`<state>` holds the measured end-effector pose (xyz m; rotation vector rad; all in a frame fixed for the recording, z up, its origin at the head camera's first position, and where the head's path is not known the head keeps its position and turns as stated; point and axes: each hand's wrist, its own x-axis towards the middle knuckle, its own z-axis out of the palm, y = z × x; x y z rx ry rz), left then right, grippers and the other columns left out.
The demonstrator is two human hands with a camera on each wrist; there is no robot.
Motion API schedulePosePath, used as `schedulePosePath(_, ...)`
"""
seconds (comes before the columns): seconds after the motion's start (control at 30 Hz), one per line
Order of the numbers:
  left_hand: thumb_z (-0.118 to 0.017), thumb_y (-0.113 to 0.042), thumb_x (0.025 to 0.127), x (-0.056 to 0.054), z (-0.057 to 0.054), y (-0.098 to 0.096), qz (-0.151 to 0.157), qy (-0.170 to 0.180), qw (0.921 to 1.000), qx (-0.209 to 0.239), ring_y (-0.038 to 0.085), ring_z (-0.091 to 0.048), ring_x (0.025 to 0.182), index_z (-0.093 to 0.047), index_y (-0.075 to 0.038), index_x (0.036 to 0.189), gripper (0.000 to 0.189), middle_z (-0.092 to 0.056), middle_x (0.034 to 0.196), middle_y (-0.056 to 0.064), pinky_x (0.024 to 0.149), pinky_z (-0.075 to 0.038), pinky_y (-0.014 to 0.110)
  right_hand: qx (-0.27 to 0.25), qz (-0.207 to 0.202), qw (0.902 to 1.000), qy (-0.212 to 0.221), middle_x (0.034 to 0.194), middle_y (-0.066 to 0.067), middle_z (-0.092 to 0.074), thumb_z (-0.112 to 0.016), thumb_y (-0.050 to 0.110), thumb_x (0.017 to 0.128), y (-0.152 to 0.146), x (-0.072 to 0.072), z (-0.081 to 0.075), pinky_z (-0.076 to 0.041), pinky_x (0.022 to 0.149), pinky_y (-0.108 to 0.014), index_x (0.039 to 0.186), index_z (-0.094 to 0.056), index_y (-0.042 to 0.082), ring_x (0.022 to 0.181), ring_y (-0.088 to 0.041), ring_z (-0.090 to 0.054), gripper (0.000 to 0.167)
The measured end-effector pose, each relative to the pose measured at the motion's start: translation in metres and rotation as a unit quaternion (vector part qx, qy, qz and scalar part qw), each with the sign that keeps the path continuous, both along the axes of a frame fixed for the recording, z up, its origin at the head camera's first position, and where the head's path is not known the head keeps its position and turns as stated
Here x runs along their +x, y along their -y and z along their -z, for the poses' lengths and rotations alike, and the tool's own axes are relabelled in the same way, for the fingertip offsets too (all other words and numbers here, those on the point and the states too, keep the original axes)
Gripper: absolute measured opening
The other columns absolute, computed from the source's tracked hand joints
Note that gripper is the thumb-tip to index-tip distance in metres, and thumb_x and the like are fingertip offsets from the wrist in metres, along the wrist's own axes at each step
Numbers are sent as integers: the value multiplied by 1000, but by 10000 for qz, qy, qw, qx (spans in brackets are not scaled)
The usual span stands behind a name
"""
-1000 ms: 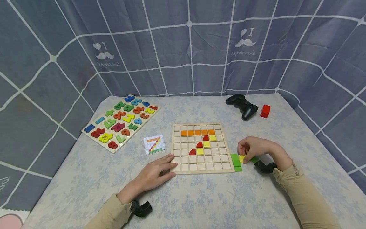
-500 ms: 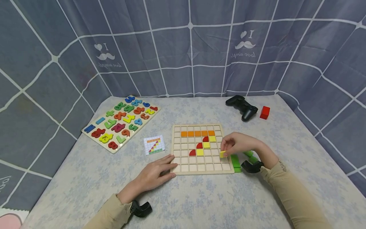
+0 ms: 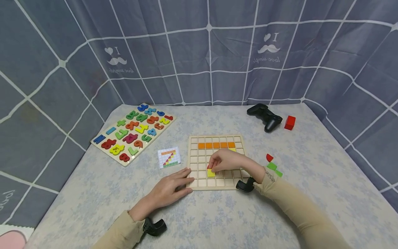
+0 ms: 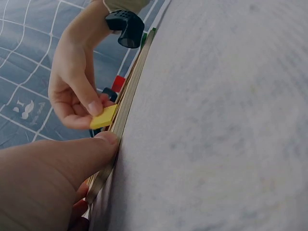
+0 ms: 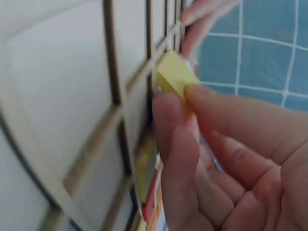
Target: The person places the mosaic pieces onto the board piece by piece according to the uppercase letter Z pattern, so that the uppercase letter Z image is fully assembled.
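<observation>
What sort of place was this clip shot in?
Probably an indoor tabletop corner set up for filming or play: a gridded curtain hangs behind a cloth-covered table, and a wooden grid board lies on it.

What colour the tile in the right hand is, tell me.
Yellow; the tile in the right hand shows best in the left wrist view.

Two hands (image 3: 169, 188) (image 3: 227, 159), two boards (image 3: 200, 159) (image 3: 125, 147), one card (image 3: 169, 158), one controller (image 3: 265, 117), one red block (image 3: 290, 122), five orange tiles (image 3: 216, 145), at least two yellow tiles (image 3: 211, 173), two green tiles (image 3: 272, 166) visible.
</observation>
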<state>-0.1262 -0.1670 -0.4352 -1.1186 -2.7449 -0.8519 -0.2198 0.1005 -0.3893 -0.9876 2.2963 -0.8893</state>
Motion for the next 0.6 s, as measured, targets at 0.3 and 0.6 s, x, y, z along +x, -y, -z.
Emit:
schedulePosePath(0.3,-61,-34,92,-1,-1,-1,8,-15,10000,-1,24,-39,132,-63,-11,125,40,-46,140,13,103,-40,41,790,542,9896,-1075,80,9,-58,-78,18,77,4,8,-6,-46,61,-25,77,-71,20,68,-8,-52,7)
schedulePosePath(0.6,-60,-34,93,-1,1,-1,13,4,10000,16,25,-38,132,-63,-10,125,41,-45,141,13,102,-40,42,-3,399,9992,-34,81,2,-61,-69,22,87,-57,-4,-18,-49,68,-31,94,-69,10,75,-15,-58,14)
